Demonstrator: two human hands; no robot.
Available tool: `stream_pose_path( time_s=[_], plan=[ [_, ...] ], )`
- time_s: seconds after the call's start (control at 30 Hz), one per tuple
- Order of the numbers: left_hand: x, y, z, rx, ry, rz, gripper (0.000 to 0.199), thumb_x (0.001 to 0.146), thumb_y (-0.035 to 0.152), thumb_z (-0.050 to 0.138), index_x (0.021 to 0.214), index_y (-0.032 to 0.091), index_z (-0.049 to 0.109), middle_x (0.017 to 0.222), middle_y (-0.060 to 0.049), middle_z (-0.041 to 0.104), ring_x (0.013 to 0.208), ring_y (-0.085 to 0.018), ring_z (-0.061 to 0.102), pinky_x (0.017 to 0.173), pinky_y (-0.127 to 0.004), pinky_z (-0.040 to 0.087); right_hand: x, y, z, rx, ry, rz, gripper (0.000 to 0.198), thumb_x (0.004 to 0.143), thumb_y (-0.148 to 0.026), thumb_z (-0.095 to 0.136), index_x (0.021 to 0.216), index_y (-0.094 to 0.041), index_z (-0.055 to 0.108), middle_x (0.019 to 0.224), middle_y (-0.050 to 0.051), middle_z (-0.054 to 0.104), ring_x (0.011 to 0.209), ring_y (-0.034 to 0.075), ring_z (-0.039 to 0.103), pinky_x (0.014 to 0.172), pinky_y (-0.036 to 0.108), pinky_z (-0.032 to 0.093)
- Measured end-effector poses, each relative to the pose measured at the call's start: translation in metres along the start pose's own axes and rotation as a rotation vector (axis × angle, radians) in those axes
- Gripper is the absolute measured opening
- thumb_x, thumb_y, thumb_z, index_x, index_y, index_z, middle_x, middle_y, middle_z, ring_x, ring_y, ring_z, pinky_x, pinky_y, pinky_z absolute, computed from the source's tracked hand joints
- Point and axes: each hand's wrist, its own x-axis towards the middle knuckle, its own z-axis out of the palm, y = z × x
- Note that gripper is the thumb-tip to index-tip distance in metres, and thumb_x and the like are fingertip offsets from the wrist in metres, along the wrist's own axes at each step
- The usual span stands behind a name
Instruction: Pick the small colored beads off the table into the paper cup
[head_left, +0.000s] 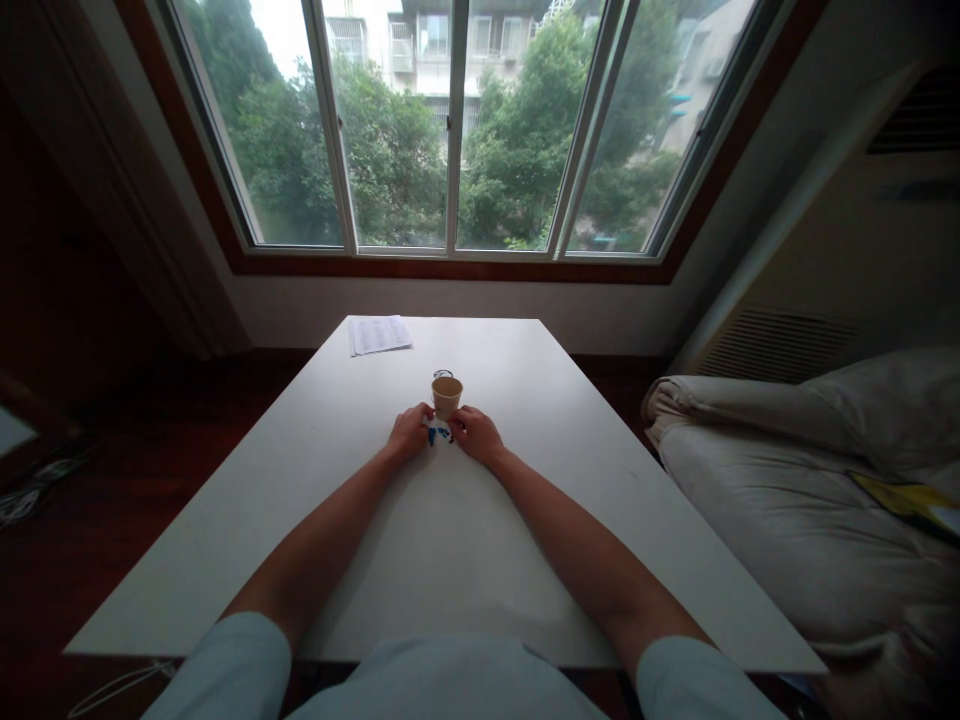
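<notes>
My two hands met near the middle of the white surface (457,570), one on either side of a small tan cup (447,396). The cup stood upright, its open mouth up, near the far part of the surface. My left hand (411,432) was at its left, fingers bent and drawn in narrow, the tips at or just beside the cup's wall; I could not tell whether they pressed on it. My right hand (477,434) was at its right, fingers also curled, the tips overlapping the low right part of the cup; whether they gripped it I could not tell either. Between my hands, just on the near side of the cup, lay some blue bits (433,436) with dark marks beside them, too small to make out. Behind the cup showed a thin dark loop (443,373), partly hidden by its rim. Some papers (380,335) lay at the far left corner of the surface, well apart from my hands. Beyond was a window (397,150) with trees outside, and to my right a pale couch (750,490) with a yellow thing (904,497) on it
</notes>
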Motion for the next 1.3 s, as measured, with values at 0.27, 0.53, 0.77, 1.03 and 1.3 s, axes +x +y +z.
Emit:
stream_pose_path(
  time_s=[0.27, 0.53, 0.77, 1.03, 1.3],
  plan=[
    [-0.001, 0.003, 0.001, 0.026, 0.015, -0.019, 0.031, 0.076, 0.003, 0.052, 0.097, 0.023, 0.062, 0.110, -0.004, 0.068, 0.107, -0.021, 0.058, 0.095, -0.034, 0.042, 0.001, 0.003, 0.000, -0.047, -0.007, 0.081, 0.014, 0.093, -0.024, 0.059, 0.100, -0.024, 0.072, 0.104, 0.006, 0.062, 0.106, 0.020, 0.055, 0.090, 0.028, 0.044],
    [-0.002, 0.007, -0.003, 0.009, -0.002, 0.008, 0.034, 0.076, 0.005, 0.051, 0.100, 0.024, 0.065, 0.110, -0.004, 0.069, 0.108, -0.022, 0.059, 0.098, -0.035, 0.043, 0.005, 0.016, 0.006, 0.033, 0.022, 0.086, 0.018, 0.087, -0.022, 0.065, 0.103, -0.023, 0.072, 0.132, 0.008, 0.058, 0.121, 0.023, 0.052, 0.104, 0.038, 0.043],
    [-0.001, 0.005, -0.002, 0.027, -0.007, -0.010, 0.030, 0.077, 0.008, 0.056, 0.101, 0.023, 0.066, 0.109, -0.006, 0.069, 0.106, -0.024, 0.059, 0.092, -0.034, 0.044, 0.004, 0.014, 0.008, 0.048, -0.061, 0.004, 0.018, 0.086, -0.025, 0.067, 0.104, -0.026, 0.072, 0.133, 0.005, 0.061, 0.118, 0.023, 0.056, 0.102, 0.037, 0.043],
    [-0.001, 0.002, -0.001, 0.068, 0.010, 0.022, 0.024, 0.081, 0.014, 0.057, 0.102, 0.022, 0.068, 0.108, -0.006, 0.068, 0.106, -0.022, 0.056, 0.094, -0.034, 0.042, 0.002, 0.012, 0.006, 0.002, -0.065, -0.012, 0.017, 0.088, -0.025, 0.067, 0.104, -0.024, 0.071, 0.121, 0.006, 0.064, 0.112, 0.021, 0.056, 0.098, 0.034, 0.042],
    [0.003, -0.003, -0.005, 0.055, -0.019, 0.035, 0.020, 0.085, 0.020, 0.056, 0.095, 0.022, 0.073, 0.101, -0.005, 0.068, 0.095, -0.019, 0.058, 0.088, -0.031, 0.045, -0.001, -0.005, -0.003, -0.175, -0.099, -0.019, 0.015, 0.093, -0.029, 0.062, 0.104, -0.025, 0.069, 0.104, 0.008, 0.063, 0.104, 0.023, 0.054, 0.083, 0.031, 0.042]
  ],
)
